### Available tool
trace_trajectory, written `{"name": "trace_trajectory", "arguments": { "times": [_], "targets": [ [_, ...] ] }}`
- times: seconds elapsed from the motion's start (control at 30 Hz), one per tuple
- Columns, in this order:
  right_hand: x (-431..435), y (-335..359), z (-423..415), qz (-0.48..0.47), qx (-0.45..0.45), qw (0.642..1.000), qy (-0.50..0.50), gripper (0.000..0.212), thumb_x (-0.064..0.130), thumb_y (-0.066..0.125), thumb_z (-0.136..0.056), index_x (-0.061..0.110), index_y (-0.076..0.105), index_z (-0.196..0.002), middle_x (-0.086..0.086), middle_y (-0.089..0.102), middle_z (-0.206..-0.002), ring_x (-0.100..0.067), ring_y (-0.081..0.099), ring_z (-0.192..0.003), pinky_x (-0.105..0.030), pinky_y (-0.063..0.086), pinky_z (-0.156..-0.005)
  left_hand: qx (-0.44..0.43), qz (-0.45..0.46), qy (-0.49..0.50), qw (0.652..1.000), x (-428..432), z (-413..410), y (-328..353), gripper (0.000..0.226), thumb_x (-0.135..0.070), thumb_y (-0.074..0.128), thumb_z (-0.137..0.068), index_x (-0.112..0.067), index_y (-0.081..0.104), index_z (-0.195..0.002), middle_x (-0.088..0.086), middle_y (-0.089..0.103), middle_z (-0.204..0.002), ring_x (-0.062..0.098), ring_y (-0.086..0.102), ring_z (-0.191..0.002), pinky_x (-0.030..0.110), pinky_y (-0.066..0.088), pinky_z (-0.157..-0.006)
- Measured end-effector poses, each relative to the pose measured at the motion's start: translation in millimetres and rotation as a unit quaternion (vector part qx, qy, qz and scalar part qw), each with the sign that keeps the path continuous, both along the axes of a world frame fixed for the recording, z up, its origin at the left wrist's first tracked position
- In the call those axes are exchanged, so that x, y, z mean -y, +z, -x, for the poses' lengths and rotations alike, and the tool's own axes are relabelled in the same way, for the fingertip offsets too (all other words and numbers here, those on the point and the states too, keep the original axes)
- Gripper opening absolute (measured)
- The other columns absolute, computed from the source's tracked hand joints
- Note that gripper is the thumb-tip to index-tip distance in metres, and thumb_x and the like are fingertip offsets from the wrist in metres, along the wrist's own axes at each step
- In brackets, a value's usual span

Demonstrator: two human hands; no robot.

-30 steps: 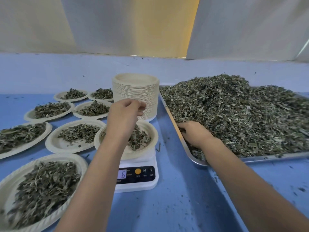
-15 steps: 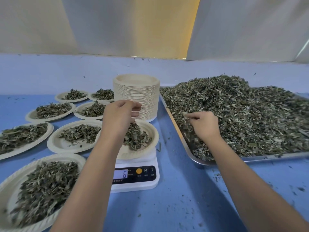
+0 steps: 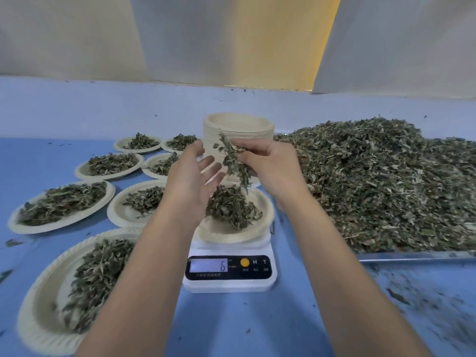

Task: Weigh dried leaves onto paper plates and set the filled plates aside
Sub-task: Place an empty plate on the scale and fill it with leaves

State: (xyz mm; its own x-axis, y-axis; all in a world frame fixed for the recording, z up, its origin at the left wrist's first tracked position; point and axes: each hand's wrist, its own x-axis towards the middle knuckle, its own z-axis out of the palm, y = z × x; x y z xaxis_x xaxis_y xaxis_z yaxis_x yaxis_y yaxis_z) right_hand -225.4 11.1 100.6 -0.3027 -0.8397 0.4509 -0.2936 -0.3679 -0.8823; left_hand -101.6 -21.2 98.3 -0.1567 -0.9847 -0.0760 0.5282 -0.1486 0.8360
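Head view, centre: right hand [image 3: 273,171] now grips leaves [image 3: 235,163] over plate [image 3: 265,220], off tray [image 3: 412,256]; left hand [image 3: 193,181] slack; scale [image 3: 229,282] apparently 6, topping up.

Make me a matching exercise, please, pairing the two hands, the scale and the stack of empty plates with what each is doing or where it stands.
Things:
1. left hand
2. right hand
3. scale
4. stack of plates

States:
A. shows 6 on its display
B. holds a bunch of leaves above the plate on the scale
C. open, fingers straight, holding nothing
D. stands behind the scale, left of the tray

Pairs: 1-C, 2-B, 3-A, 4-D
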Motion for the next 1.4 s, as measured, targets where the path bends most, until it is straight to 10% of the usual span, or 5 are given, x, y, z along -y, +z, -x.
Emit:
{"name": "trace_trajectory", "arguments": {
  "times": [0.3, 0.6, 0.97, 1.23, 1.4],
  "targets": [
    [2.1, -11.2, -16.0, 0.015, -0.147, 0.989, 0.018, 0.039, -0.015, 0.055, -0.076, 0.019, 0.062, -0.093, 0.009, 0.066, -0.092, -0.007, 0.064, -0.096, -0.028, 0.05, -0.093, 0.023, 0.053, -0.019, 0.998, 4.6, 13.1, -3.2, 0.016, -0.01, 0.043, -0.098, -0.011, 0.056, -0.108, 0.002, 0.057, -0.089, 0.017, 0.055, -0.087, 0.03, 0.047, -0.074],
    [2.6, -15.6, -15.2, 0.013, -0.135, 0.99, -0.035, 0.029, -0.001, 0.066, -0.078, 0.022, 0.071, -0.095, 0.013, 0.07, -0.09, -0.002, 0.065, -0.086, -0.017, 0.05, -0.082, 0.035, 0.058, -0.001, 0.998, 5.1, 13.2, -10.2, 0.02, 0.005, 0.051, -0.092, -0.01, 0.062, -0.084, 0.003, 0.065, -0.087, 0.016, 0.063, -0.084, 0.032, 0.054, -0.083],
    [8.6, -18.7, -1.8, -0.015, -0.162, 0.981, -0.106, 0.015, 0.012, 0.072, -0.082, 0.017, 0.076, -0.095, 0.021, 0.06, -0.072, 0.01, 0.054, -0.064, -0.005, 0.04, -0.063, 0.007, 0.053, 0.071, 0.996, 19.7, -7.1, -6.1, 0.019, 0.007, 0.056, -0.089, 0.001, 0.065, -0.105, 0.009, 0.068, -0.087, 0.019, 0.067, -0.081, 0.028, 0.058, -0.074],
    [9.3, -28.3, -8.1, -0.051, -0.192, 0.979, -0.05, 0.02, 0.025, 0.071, -0.084, 0.02, 0.075, -0.104, 0.009, 0.072, -0.102, 0.0, 0.063, -0.097, -0.017, 0.047, -0.088, -0.011, 0.046, 0.053, 0.997, 16.5, -6.6, -3.4, 0.019, 0.008, 0.055, -0.089, 0.002, 0.065, -0.105, 0.009, 0.068, -0.084, 0.017, 0.066, -0.077, 0.027, 0.058, -0.076],
    [9.4, -23.1, -4.7, -0.017, -0.114, 0.991, -0.067, 0.011, 0.018, 0.069, -0.086, 0.016, 0.076, -0.095, 0.012, 0.07, -0.084, -0.001, 0.065, -0.084, -0.022, 0.052, -0.084, -0.014, 0.049, 0.041, 0.998, 14.7, -5.2, -3.3, 0.015, 0.008, 0.054, -0.089, -0.001, 0.065, -0.094, 0.012, 0.067, -0.088, 0.018, 0.065, -0.079, 0.026, 0.058, -0.072]
  ]
}}
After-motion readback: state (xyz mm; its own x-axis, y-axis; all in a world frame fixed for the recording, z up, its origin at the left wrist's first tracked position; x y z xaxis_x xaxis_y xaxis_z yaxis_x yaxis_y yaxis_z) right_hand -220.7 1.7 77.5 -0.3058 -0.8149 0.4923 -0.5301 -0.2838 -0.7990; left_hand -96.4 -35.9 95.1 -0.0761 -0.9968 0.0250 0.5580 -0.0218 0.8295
